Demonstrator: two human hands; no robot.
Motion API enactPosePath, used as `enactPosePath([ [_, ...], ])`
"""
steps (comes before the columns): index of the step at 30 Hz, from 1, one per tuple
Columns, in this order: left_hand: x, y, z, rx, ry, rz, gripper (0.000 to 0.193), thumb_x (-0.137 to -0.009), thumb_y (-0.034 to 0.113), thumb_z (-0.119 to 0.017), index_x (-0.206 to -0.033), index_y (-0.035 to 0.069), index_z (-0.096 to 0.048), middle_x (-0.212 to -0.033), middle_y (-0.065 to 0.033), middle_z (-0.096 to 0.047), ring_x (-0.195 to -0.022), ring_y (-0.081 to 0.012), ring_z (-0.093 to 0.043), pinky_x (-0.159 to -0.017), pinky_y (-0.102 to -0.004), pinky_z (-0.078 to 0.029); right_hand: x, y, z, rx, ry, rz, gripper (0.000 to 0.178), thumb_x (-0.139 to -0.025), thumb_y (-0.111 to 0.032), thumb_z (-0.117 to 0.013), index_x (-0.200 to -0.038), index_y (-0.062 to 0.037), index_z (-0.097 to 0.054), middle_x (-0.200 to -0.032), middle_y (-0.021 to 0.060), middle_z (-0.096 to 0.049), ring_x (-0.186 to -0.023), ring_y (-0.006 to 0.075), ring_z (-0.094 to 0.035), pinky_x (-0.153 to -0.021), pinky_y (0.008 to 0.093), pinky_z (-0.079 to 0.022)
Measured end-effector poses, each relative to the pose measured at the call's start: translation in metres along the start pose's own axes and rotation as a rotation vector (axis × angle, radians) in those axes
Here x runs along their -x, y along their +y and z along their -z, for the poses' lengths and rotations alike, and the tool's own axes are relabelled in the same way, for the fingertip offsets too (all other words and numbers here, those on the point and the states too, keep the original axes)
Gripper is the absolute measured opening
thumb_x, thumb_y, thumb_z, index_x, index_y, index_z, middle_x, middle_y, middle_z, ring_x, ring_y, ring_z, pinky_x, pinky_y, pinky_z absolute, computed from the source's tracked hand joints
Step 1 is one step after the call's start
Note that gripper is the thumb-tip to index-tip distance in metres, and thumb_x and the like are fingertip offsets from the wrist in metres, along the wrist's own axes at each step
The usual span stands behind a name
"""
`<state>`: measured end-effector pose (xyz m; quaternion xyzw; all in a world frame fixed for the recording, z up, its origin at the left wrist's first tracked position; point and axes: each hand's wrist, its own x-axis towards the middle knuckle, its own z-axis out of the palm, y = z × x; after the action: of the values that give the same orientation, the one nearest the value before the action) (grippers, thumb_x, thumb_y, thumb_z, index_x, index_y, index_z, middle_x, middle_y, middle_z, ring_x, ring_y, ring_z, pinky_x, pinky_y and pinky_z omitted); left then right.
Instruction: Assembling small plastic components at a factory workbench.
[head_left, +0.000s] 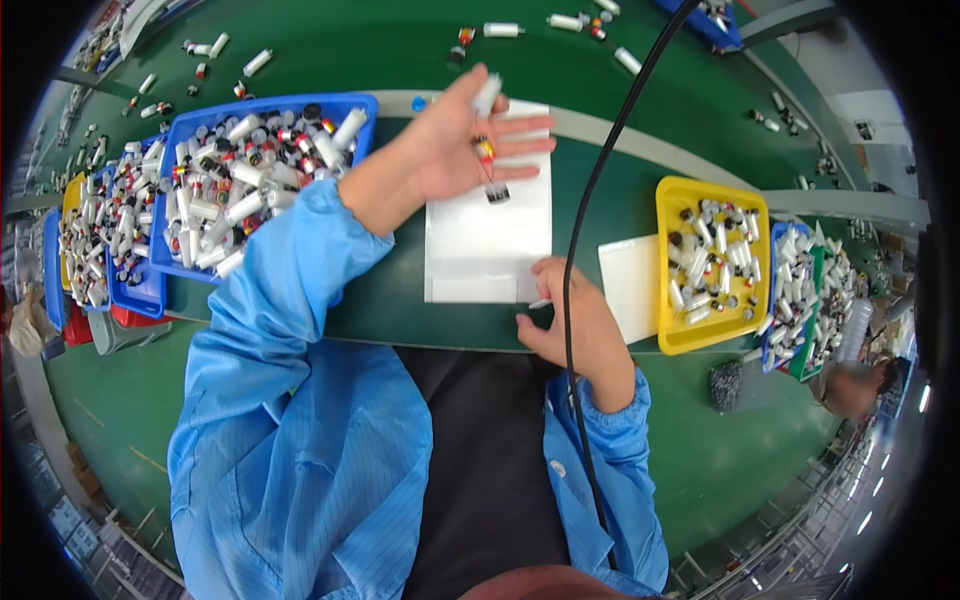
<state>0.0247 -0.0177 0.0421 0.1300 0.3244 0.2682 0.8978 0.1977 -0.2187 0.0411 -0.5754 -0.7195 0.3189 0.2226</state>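
Observation:
My left hand (450, 150) is palm up over a white sheet or board (480, 265), its fingers stretched apart. A white cylinder (488, 95) sits between its thumb and index finger. Across the palm and fingers lies a small red-and-yellow part (485, 150), with thin wires leading to a dark, clear-edged piece (497, 192). By the near right corner of the board is my right hand (585, 335), fingers curled, with a gap between thumb and index finger. A small whitish edge shows in it; I cannot make out what it is.
A blue tray (372, 105) heaped with white cylinders and small parts is at the left. On the right are a yellow tray (665, 335) of similar parts and a second white sheet (625, 280). A black cable (600, 165) crosses the view. Loose cylinders (502, 30) lie beyond.

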Motion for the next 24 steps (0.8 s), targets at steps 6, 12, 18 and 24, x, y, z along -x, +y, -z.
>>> enactPosePath([
  [6,-0.005,0.0,0.001,0.04,0.016,0.06,0.054,-0.106,0.056,-0.028,-0.089,0.01,-0.051,-0.14,-0.0284,-0.053,-0.135,-0.0415,-0.049,-0.111,-0.0564,-0.04,-0.017,0.017,0.001,-0.258,0.159,-0.048,0.016,-0.088,-0.011,-0.071,-0.095,-0.0026,-0.058,-0.085,0.0136,-0.06,-0.076,0.0231,-0.062,-0.073,0.0328,-0.051],
  [12,-0.007,-0.003,0.003,-0.011,-0.161,-0.02,0.058,-0.105,0.057,-0.022,-0.101,0.008,-0.053,-0.129,-0.0219,-0.058,-0.114,-0.0288,-0.06,-0.097,-0.0406,-0.05,-0.102,0.01,-0.032,-0.374,0.679,0.123,0.048,-0.082,-0.004,-0.077,-0.124,-0.0042,-0.053,-0.095,0.0069,-0.061,-0.079,0.0159,-0.059,-0.074,0.0298,-0.05],
  [18,-0.012,0.0,0.017,-0.103,-0.37,-0.079,0.034,-0.101,0.033,-0.041,-0.116,0.003,-0.049,-0.127,-0.0157,-0.059,-0.119,-0.0256,-0.056,-0.104,-0.0382,-0.046,-0.12,0.031,-0.055,-0.557,0.723,0.15,0.057,-0.083,0.003,-0.073,-0.133,-0.002,-0.045,-0.098,0.0068,-0.063,-0.084,0.0144,-0.061,-0.075,0.028,-0.05],
  [24,-0.009,-0.006,0.015,-0.479,-0.261,-0.19,0.052,-0.093,0.002,-0.059,-0.142,0.001,-0.042,-0.128,-0.0103,-0.06,-0.118,-0.0196,-0.059,-0.104,-0.0335,-0.046,-0.117,0.034,-0.046,-0.489,0.865,0.213,0.053,-0.088,0.007,-0.066,-0.133,-0.0013,-0.04,-0.1,0.0061,-0.062,-0.091,0.0114,-0.058,-0.084,0.0257,-0.045],
])
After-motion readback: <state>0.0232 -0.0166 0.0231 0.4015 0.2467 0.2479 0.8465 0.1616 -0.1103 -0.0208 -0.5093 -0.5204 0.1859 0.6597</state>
